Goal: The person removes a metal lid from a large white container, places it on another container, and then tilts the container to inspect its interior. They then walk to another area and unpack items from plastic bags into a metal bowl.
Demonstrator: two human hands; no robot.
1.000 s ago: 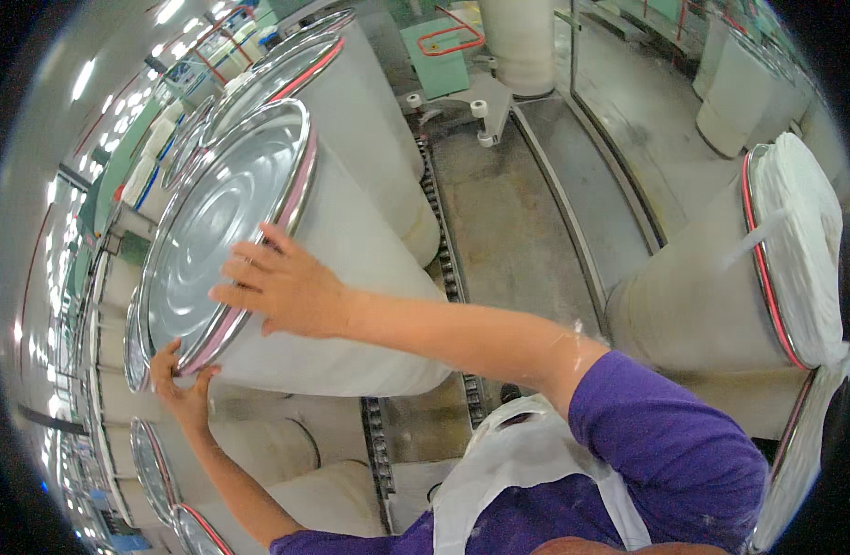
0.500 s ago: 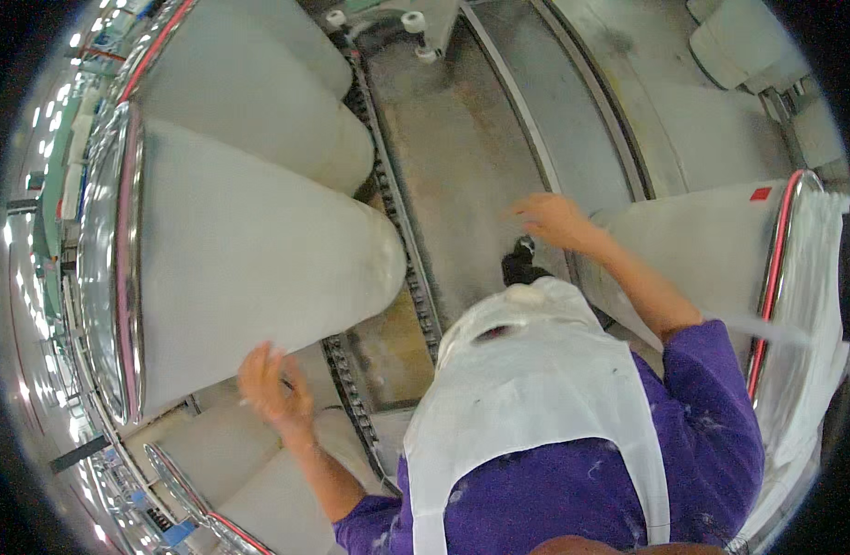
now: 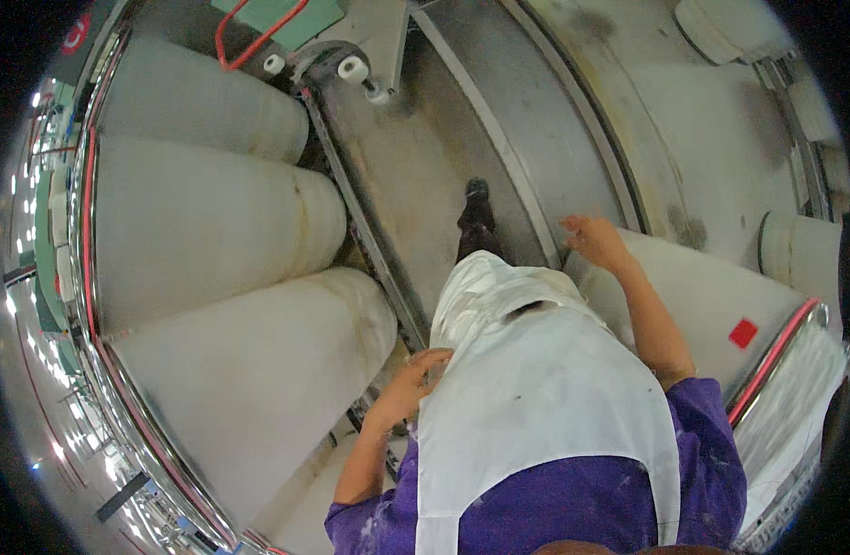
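I look straight down my own body: a purple shirt and a white apron [image 3: 536, 388]. My left hand [image 3: 408, 384] hangs by my hip at the apron's edge, fingers loosely curled, holding nothing I can see. To its left stand tall white cans [image 3: 249, 370] with metal rims edged in red. My right hand [image 3: 593, 240] is out in front on the right, fingers apart, empty, resting at the upper edge of another tall white can [image 3: 712, 305] filled with white fibre. My dark shoe [image 3: 476, 222] stands on the grey floor.
A row of three white cans [image 3: 203, 222] lines the left side beside a metal floor rail [image 3: 369, 240]. A green machine base with a red handle [image 3: 268, 23] and white rollers [image 3: 351, 67] lies ahead. More white cans [image 3: 795, 250] stand at the right.
Both hands have come off the can on the left, and my view has swung down onto my body. My left hand moved in to my hip; my right hand went to the can on the right.
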